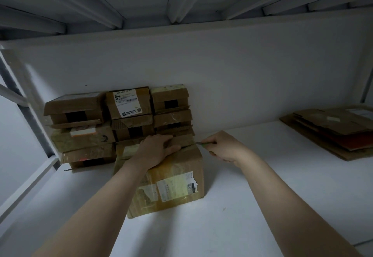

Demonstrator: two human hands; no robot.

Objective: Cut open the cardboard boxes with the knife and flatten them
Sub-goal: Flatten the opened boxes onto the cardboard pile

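Note:
A taped brown cardboard box (pixel 173 178) with a pale shipping label stands on the white table, in front of me. My left hand (pixel 156 148) lies flat on the box's top, fingers spread toward its far edge. My right hand (pixel 223 147) grips a small knife (pixel 199 143) whose tip meets the box's top right far corner, at the tape seam. Behind the box, a stack of several closed cardboard boxes (pixel 119 119) leans against the white wall.
A pile of flattened cardboard (pixel 339 129) lies at the table's far right. A white table surface (pixel 262 196) spreads around the box. A metal shelf frame (pixel 26 103) runs along the left, and shelf slats hang overhead.

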